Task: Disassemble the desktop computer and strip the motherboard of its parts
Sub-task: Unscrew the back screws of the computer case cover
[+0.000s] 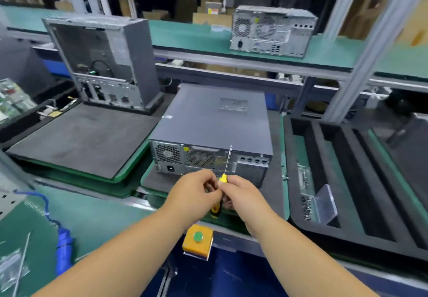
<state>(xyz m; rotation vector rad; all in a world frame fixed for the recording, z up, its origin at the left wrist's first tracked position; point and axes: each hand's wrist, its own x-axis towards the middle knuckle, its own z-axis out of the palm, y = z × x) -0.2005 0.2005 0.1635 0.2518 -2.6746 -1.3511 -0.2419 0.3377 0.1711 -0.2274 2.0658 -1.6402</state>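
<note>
A closed grey desktop computer (208, 120) lies flat on a dark foam pad, its rear panel with fan grilles and ports facing me. Just in front of that panel, my left hand (196, 192) and my right hand (240, 194) both grip a screwdriver (225, 169) with a yellow and black handle. Its thin metal shaft points up, tip level with the case's top rear edge. The handle's lower end pokes out beneath my left hand.
An opened, emptied case (104, 62) stands upright at the back left behind a bare foam pad (81, 139). Another computer (273, 30) sits on the far green belt. A black compartment tray (347, 180) lies to the right. A yellow button box (198, 241) and blue cable (62, 250) are near me.
</note>
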